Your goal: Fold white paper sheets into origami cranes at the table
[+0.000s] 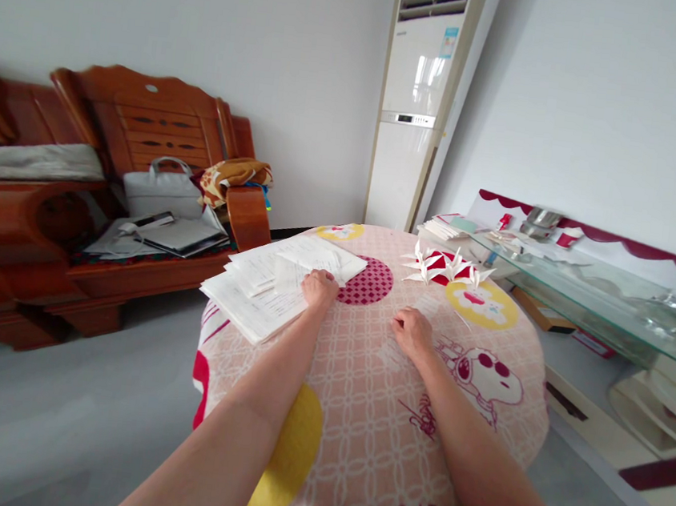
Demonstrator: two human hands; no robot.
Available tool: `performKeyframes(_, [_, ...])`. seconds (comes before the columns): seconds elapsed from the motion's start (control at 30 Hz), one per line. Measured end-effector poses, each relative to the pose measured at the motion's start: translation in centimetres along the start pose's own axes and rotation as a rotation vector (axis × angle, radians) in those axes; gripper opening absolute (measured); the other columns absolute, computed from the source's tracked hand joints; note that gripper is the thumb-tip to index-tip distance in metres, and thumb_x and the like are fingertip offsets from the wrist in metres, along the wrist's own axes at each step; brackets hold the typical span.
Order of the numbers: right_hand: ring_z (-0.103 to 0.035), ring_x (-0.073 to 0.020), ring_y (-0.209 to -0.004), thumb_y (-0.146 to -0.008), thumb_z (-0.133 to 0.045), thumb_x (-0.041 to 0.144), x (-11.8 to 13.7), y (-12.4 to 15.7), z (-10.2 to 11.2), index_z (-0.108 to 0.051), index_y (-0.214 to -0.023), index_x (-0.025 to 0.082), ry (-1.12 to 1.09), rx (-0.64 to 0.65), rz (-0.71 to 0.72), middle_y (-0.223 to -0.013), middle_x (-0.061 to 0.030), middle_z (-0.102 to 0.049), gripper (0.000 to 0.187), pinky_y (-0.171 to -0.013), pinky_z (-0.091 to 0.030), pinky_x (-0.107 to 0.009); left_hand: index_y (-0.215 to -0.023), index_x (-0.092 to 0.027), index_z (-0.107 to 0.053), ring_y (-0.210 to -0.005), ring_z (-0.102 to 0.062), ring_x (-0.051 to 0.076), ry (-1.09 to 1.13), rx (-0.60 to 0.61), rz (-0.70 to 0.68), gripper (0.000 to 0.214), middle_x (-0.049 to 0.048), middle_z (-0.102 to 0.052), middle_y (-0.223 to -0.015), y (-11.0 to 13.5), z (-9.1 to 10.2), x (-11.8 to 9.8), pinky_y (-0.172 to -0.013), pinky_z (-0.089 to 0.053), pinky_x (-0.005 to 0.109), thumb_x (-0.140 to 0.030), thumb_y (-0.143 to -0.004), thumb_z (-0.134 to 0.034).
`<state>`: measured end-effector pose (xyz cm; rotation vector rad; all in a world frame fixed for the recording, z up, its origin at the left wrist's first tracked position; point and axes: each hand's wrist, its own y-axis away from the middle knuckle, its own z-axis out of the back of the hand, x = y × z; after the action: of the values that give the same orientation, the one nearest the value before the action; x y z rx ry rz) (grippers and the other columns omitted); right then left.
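Since the paper stack (261, 297) sits at the far left of the round table (357, 416), with its near-left corner hanging past the rim, we log it first. It is made of loose printed sheets fanned unevenly. We judge them light, floppy and quick to slide on each other, and easy to crease. The best hold is probably a pinch on a free corner or the overhanging edge, with a flat palm keeping the rest down.

The left hand (319, 287) lies knuckles up on the stack's right edge, fingers folded down onto the top sheets. The back of the hand covers the fingertips, so we cannot tell if it grips a sheet or only presses. The right hand (413, 329) rests on the tablecloth well right of the stack. It is loosely clenched with nothing visible in it. Far right of it is a cluster of folded paper cranes (445, 266), which are thin and crushable.

Hard to read:
- The print on the sheets is too small.
- We cannot count how many sheets there are.
- The near table rim is cut off by the frame.
- The items on the glass shelf (599, 293) at right blur into glare.
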<state>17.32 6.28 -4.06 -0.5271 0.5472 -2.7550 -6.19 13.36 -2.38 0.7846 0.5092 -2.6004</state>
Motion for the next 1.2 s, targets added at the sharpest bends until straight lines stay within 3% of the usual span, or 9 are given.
performKeyframes(0.27, [-0.056, -0.0176, -0.077, -0.084, -0.059, 0.015, 0.0, 0.0, 0.0, -0.061, -0.063, 0.019, -0.014, -0.014, 0.000, -0.079, -0.0057, -0.067, 0.022, -0.067, -0.034, -0.027, -0.101, -0.015, -0.075, -0.094, -0.069, 0.025, 0.065, -0.062, -0.018, 0.028, 0.0139, -0.076, -0.100, 0.0, 1.2, 0.4, -0.079, -0.046, 0.031, -0.021, -0.091, -0.050])
performKeyframes(0.33, [-0.056, -0.0171, -0.074, -0.083, -0.060, 0.015, -0.1, 0.0, 0.1, -0.060, -0.061, 0.019, -0.030, -0.016, -0.008, -0.076, -0.0052, -0.067, 0.022, -0.066, -0.034, -0.027, -0.101, -0.017, -0.075, -0.096, -0.069, 0.024, 0.088, -0.094, -0.061, 0.027, 0.0117, -0.076, -0.103, 0.9, 1.9, 0.0, -0.079, -0.046, 0.030, -0.024, -0.092, -0.051])
performKeyframes(0.4, [-0.055, -0.0169, -0.069, -0.082, -0.060, 0.016, -0.2, -0.1, 0.2, -0.060, -0.059, 0.019, -0.062, -0.023, -0.025, -0.070, -0.0047, -0.066, 0.023, -0.064, -0.034, -0.027, -0.093, -0.017, -0.076, -0.092, -0.069, 0.023, 0.152, -0.105, -0.198, 0.022, 0.0108, -0.076, -0.099, 2.6, 2.6, -0.8, -0.079, -0.045, 0.029, -0.024, -0.090, -0.055])
performKeyframes(0.53, [-0.056, -0.0177, -0.061, -0.082, -0.058, 0.020, -0.6, -0.2, 0.6, -0.063, -0.061, 0.020, -0.214, -0.076, -0.083, -0.064, -0.0044, -0.066, 0.021, -0.061, -0.037, -0.028, -0.077, -0.016, -0.075, -0.076, -0.068, 0.018, 0.375, 0.135, -0.403, 0.014, 0.0055, -0.075, -0.080, 6.7, 3.3, -2.3, -0.073, -0.045, 0.026, -0.019, -0.082, -0.063])
performKeyframes(0.67, [-0.062, -0.0197, -0.066, -0.081, -0.057, 0.025, -0.6, -0.2, 1.6, -0.071, -0.078, 0.019, -0.425, -0.224, -0.106, -0.075, -0.0060, -0.072, 0.015, -0.066, -0.045, -0.029, -0.067, -0.015, -0.072, -0.061, -0.060, 0.014, 0.569, 0.240, -0.383, 0.014, 0.0010, -0.069, -0.064, 9.2, 3.3, -2.7, -0.063, -0.043, 0.024, -0.025, -0.078, -0.069])
performKeyframes(0.83, [-0.062, -0.0191, -0.069, -0.085, -0.056, 0.036, 0.2, 0.1, 3.1, -0.072, -0.092, 0.016, -0.516, -0.397, -0.010, -0.092, -0.0102, -0.075, 0.027, -0.066, -0.048, -0.029, -0.063, -0.014, -0.066, -0.053, -0.051, 0.010, 0.749, 0.301, -0.332, 0.020, -0.0015, -0.062, -0.058, 9.4, 2.7, -2.4, -0.055, -0.038, 0.022, -0.030, -0.073, -0.072])
performKeyframes(0.93, [-0.062, -0.0180, -0.067, -0.087, -0.056, 0.038, 0.8, 0.3, 3.4, -0.073, -0.089, 0.016, -0.529, -0.283, 0.054, -0.087, -0.0090, -0.075, 0.028, -0.065, -0.046, -0.028, -0.062, -0.014, -0.064, -0.054, -0.050, 0.010, 0.781, 0.314, -0.336, 0.023, -0.0016, -0.060, -0.059, 9.3, 2.4, -2.2, -0.054, -0.037, 0.022, -0.033, -0.072, -0.073])
performKeyframes(1.07, [-0.060, -0.0182, -0.067, -0.079, -0.068, 0.031, 0.9, 0.3, 3.5, -0.074, -0.075, 0.019, -0.338, -0.048, 0.029, -0.074, -0.0048, -0.071, 0.014, -0.065, -0.042, -0.028, -0.064, -0.014, -0.064, -0.058, -0.052, 0.010, 0.751, 0.333, -0.357, 0.024, -0.0006, -0.062, -0.063, 9.3, 2.6, -2.2, -0.057, -0.039, 0.023, -0.035, -0.076, -0.070])
performKeyframes(1.2, [-0.060, -0.0206, -0.077, -0.072, -0.070, 0.019, -0.1, 0.2, 4.3, -0.074, -0.067, 0.020, -0.220, 0.003, -0.003, -0.073, -0.0047, -0.069, 0.007, -0.071, -0.041, -0.029, -0.069, -0.015, -0.067, -0.063, -0.055, 0.012, 0.590, 0.453, -0.476, 0.014, -0.0001, -0.065, -0.067, 9.3, 3.1, -2.1, -0.062, -0.041, 0.023, -0.028, -0.074, -0.067])
